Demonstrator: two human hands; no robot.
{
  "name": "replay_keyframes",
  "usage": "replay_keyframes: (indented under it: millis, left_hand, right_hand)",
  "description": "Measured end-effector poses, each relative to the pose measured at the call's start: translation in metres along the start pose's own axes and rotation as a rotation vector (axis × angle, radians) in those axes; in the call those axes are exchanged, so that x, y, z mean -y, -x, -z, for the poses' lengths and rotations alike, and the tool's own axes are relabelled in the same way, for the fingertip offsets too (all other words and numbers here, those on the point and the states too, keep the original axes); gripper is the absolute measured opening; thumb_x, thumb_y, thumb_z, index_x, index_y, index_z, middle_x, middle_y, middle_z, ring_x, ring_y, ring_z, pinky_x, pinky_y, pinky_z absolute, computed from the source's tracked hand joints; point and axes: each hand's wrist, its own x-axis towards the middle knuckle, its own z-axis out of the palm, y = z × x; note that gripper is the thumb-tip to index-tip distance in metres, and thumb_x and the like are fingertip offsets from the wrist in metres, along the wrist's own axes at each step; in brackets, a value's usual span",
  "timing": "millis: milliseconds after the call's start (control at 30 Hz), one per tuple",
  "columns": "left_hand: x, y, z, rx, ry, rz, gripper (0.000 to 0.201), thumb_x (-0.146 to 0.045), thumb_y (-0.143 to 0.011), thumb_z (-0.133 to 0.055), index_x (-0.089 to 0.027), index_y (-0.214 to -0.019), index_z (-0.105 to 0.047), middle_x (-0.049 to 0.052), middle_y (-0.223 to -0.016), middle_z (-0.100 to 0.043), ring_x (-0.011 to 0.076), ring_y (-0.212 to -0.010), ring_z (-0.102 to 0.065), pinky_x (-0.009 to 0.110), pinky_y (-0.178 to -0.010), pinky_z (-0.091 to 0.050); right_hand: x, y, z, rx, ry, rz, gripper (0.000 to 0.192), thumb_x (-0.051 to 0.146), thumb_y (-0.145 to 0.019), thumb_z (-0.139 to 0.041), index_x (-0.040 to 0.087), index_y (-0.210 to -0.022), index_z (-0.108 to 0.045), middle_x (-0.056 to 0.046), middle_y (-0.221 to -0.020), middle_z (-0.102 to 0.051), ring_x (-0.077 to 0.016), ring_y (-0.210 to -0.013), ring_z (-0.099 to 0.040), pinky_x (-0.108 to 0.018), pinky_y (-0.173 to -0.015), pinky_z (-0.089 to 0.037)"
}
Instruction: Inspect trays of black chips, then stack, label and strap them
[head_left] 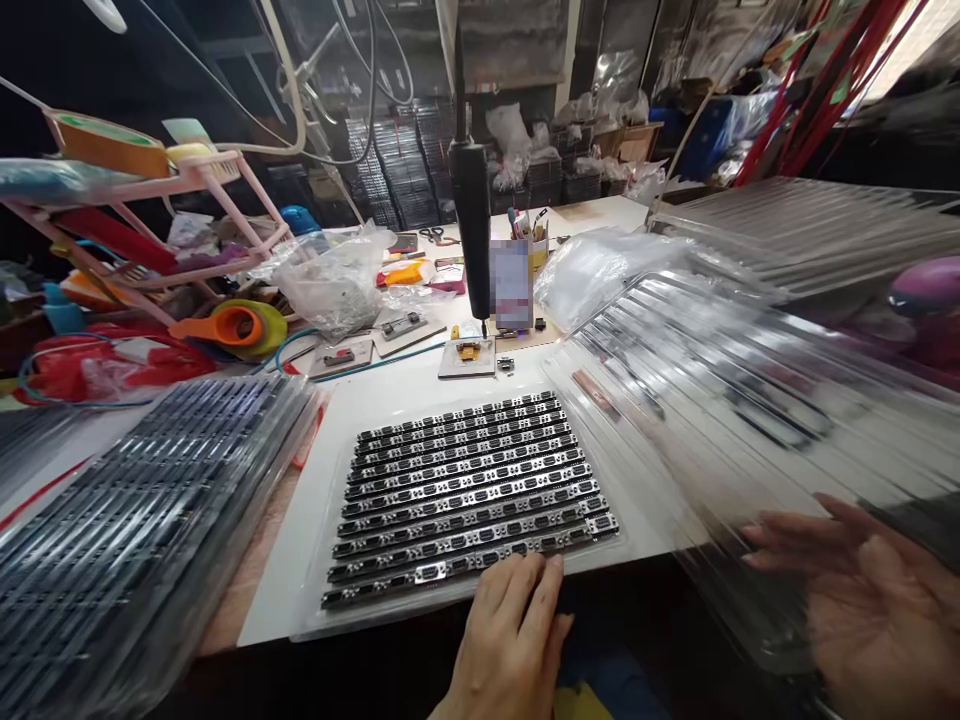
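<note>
A clear plastic tray [306,622] lies on the white table, filled with rows of metal-faced D-sub connectors [465,490]. My left hand [514,635] is at its near edge, fingers together and curled over the rim by the front row, thumb lower on the right. To the right, a clear ribbed plastic tray [675,330] stands out tilted and smeared by motion; no connectors show in it. My right hand [874,600] is beside this tray's near side, blurred, its fingers stretched out and apart. Whether those fingers touch the plastic I cannot tell.
Stacked filled trays [142,500] rise at the left. Behind the connectors are a small fixture block [466,358], a loose connector [505,363] and a hanging black electric screwdriver [471,230]. Plastic bags [330,280] and a pink rack [225,190] crowd the back left.
</note>
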Motion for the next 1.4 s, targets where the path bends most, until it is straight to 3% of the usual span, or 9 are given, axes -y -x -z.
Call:
replay_keyframes:
  millis: [267, 533, 700, 967, 1400]
  left_hand:
    - [-0.005, -0.011, -0.004, -0.112, 0.162, -0.013, 0.036, -0.008, -0.086, -0.053, -0.006, -0.122, -0.053, 0.015, -0.106, -0.064, 0.0221, -0.101, -0.059, 0.037, -0.087, -0.054]
    - [-0.015, -0.022, -0.015, 0.029, 0.066, -0.019, 0.038, -0.016, -0.088, -0.052, -0.006, -0.125, -0.053, 0.017, -0.110, -0.064, 0.0268, -0.101, -0.061, 0.044, -0.084, -0.056]
    - [-0.019, -0.023, -0.012, 0.037, 0.080, 0.018, 0.037, -0.014, -0.088, -0.052, -0.008, -0.125, -0.053, 0.016, -0.113, -0.063, 0.0256, -0.104, -0.059, 0.043, -0.088, -0.054]
    - [-0.024, -0.035, -0.020, -0.072, 0.129, -0.016, 0.030, -0.010, -0.089, -0.050, -0.006, -0.118, -0.055, 0.014, -0.105, -0.065, 0.0243, -0.099, -0.060, 0.041, -0.084, -0.054]
    - [-0.044, -0.056, -0.029, 0.021, 0.110, -0.005, 0.032, -0.013, -0.089, -0.048, -0.005, -0.119, -0.053, 0.014, -0.101, -0.063, 0.0242, -0.093, -0.058, 0.044, -0.082, -0.053]
  right_hand:
    - [-0.002, -0.002, 0.002, -0.043, 0.006, 0.003, 0.029, 0.023, -0.081, -0.048, 0.017, -0.102, -0.067, -0.008, -0.077, -0.070, -0.0269, -0.070, -0.069, -0.037, -0.056, -0.057]
    - [0.013, 0.001, -0.013, -0.119, 0.027, -0.047, 0.025, 0.028, -0.076, -0.053, 0.020, -0.094, -0.068, -0.007, -0.073, -0.069, -0.0255, -0.066, -0.067, -0.038, -0.053, -0.055]
    - [0.013, -0.001, -0.018, -0.127, -0.004, 0.024, 0.024, 0.029, -0.076, -0.055, 0.017, -0.092, -0.068, -0.007, -0.071, -0.069, -0.0239, -0.059, -0.066, -0.035, -0.046, -0.053]
    - [0.001, -0.003, -0.009, -0.064, -0.066, 0.121, 0.027, 0.022, -0.080, -0.052, 0.010, -0.100, -0.067, -0.009, -0.074, -0.069, -0.0259, -0.062, -0.068, -0.035, -0.044, -0.055]
    - [0.003, -0.003, -0.007, -0.083, -0.065, 0.073, 0.028, 0.025, -0.079, -0.055, 0.011, -0.099, -0.068, -0.010, -0.076, -0.070, -0.0256, -0.063, -0.068, -0.034, -0.046, -0.055]
